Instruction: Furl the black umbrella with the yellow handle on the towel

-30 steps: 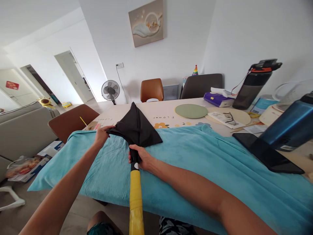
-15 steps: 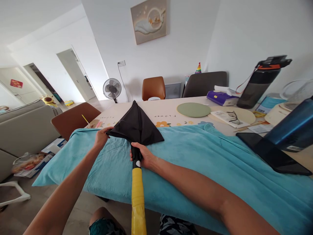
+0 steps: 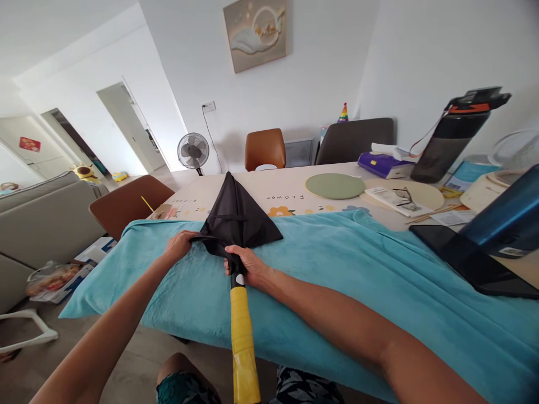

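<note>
Bright white-walled living room: a grey fabric sofa fills the left edge of the frame, and a brown leather chair stands beside the long desk, whose near half is covered by a turquoise terry towel. Just left of centre, the left hand is closed on the left hem of the black folded umbrella, fingers curled over the cloth; it may also be gripping a strap, but that is hard to tell. The umbrella lies on the towel with its long axis running from bottom centre up to mid-frame. Its yellow taped handle overhangs the desk edge toward the person, and its pointed tip faces away. The right hand is wrapped round the shaft where cloth meets handle, nearer the person than the left hand. Farther right lie a flat black tablet and a dark blue metal bottle.
</note>
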Motion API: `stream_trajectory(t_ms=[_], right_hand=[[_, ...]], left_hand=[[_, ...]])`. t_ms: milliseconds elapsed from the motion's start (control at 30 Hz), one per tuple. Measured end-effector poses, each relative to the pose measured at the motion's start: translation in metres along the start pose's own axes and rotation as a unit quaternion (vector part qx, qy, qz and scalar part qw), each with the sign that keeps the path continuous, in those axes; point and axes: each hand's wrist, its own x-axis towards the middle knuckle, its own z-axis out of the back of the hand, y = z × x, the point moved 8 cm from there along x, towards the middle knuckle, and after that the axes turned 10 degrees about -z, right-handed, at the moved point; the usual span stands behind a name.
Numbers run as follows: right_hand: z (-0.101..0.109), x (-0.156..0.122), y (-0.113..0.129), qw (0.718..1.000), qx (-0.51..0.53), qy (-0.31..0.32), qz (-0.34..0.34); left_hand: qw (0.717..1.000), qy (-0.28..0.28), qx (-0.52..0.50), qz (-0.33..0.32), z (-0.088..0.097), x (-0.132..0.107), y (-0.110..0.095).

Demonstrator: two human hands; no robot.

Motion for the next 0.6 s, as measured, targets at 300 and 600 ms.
stream_trajectory(t_ms=[300, 600], right_hand=[[0.001, -0.002, 0.000, 1.000, 0.004, -0.014, -0.012], [0.000, -0.004, 0.001, 0.999, 0.010, -0.013, -0.029]], left_hand=[[0.962, 0.003, -0.271, 0.019, -0.005, -0.008, -0.016], [0.939, -0.038, -0.342, 0.025, -0.019, -0.007, -0.076]])
